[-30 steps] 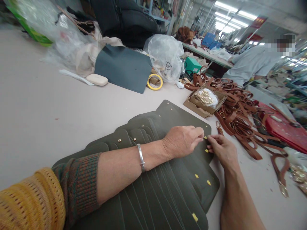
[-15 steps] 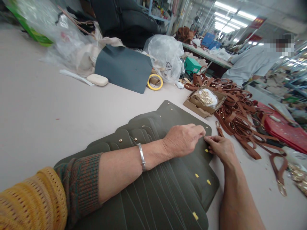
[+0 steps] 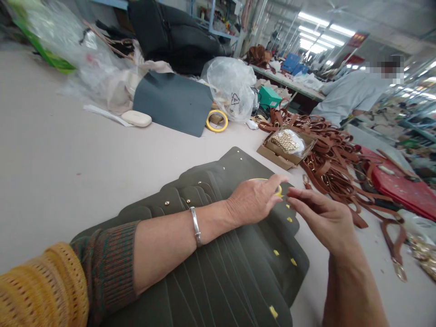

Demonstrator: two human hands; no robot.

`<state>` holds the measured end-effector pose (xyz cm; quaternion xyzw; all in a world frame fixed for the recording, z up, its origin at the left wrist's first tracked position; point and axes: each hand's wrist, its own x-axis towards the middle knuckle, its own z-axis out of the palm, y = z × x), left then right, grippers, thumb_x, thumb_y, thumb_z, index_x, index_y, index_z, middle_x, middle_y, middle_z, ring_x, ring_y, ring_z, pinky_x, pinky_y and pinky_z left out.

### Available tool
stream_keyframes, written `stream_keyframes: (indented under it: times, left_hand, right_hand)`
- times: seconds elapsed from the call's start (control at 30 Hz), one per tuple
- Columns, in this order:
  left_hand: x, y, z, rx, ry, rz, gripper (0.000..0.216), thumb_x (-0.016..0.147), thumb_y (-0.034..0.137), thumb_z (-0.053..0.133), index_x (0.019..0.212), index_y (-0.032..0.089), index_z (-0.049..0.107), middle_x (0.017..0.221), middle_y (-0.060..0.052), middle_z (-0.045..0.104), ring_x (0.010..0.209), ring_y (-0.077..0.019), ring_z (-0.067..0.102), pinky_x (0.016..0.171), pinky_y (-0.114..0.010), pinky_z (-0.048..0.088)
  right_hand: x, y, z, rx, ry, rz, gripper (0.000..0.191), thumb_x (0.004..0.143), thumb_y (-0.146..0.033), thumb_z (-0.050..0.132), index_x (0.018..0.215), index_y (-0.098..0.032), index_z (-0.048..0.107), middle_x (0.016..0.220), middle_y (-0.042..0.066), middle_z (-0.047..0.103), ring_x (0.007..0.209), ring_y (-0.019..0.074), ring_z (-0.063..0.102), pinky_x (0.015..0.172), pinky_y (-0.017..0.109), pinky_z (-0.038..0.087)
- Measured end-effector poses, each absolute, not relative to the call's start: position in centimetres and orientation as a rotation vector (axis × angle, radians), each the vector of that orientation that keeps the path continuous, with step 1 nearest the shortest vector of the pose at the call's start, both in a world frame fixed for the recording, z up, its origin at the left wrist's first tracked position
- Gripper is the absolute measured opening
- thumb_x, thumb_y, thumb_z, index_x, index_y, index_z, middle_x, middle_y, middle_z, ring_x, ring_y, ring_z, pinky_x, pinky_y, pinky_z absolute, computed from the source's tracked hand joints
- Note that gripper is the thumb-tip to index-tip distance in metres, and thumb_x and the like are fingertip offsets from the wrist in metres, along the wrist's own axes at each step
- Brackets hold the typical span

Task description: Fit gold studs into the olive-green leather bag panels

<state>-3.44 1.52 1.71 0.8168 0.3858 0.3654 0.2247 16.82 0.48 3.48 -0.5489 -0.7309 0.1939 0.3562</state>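
My left hand (image 3: 254, 200) is wrapped round a roll of yellow tape (image 3: 279, 190), partly hidden beneath its fingers, above the far right part of a stack of dark olive panels (image 3: 235, 268). My right hand (image 3: 329, 222) is close by at the stack's right edge, thumb and forefinger pinched at the loose end of the tape. Small yellow tape pieces (image 3: 276, 252) stick to the panels along their right edges. Gold-coloured studs (image 3: 188, 200) show along the far left edges of the fanned panels.
Brown straps (image 3: 334, 154) with metal clips are heaped on the right beside a cardboard box (image 3: 277, 156) of gold-coloured chain. Another yellow tape roll (image 3: 217, 121), a blue-grey sheet (image 3: 173, 102) and a plastic bag (image 3: 230, 86) lie at the back. A person (image 3: 354, 93) is beyond.
My right hand has come up off the panel edge and back to the right. My left hand has turned slightly, so the yellow tape roll under it now shows.
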Motion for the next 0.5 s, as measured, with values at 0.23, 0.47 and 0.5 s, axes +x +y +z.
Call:
stream_keyframes:
  times: [0.23, 0.47, 0.5]
  left_hand:
    - [-3.3, 1.6, 1.0, 2.293, 1.136, 0.999, 0.031, 0.095, 0.028, 0.05, 0.124, 0.021, 0.041, 0.1, -0.002, 0.069, 0.095, -0.0176, 0.066, 0.078, -0.028, 0.051]
    - [-3.6, 1.7, 1.3, 2.332, 1.142, 0.927, 0.009, 0.094, 0.023, 0.047, 0.101, 0.019, 0.052, 0.099, -0.003, 0.066, 0.097, -0.0178, 0.063, 0.084, -0.029, 0.05]
    - [-3.6, 1.7, 1.4, 2.332, 1.163, 0.907, 0.009, 0.094, 0.023, 0.047, 0.1, 0.019, 0.053, 0.097, -0.003, 0.066, 0.094, -0.0178, 0.064, 0.082, -0.029, 0.051]
  right_hand:
    - [14.5, 0.0, 3.7, -1.273, -2.164, 0.075, 0.013, 0.085, -0.026, 0.06, 0.089, -0.022, 0.072, 0.077, 0.0, 0.072, 0.064, 0.013, 0.064, 0.062, 0.024, 0.05]
    - [13.6, 0.0, 3.0, -1.378, -2.144, -0.176, 0.017, 0.084, -0.029, 0.053, 0.081, -0.022, 0.069, 0.074, 0.002, 0.072, 0.062, 0.0142, 0.065, 0.06, 0.024, 0.049]
    - [13.5, 0.0, 3.0, -1.394, -2.139, -0.179, 0.018, 0.084, -0.029, 0.053, 0.08, -0.023, 0.069, 0.075, 0.003, 0.072, 0.062, 0.0147, 0.065, 0.062, 0.025, 0.05]
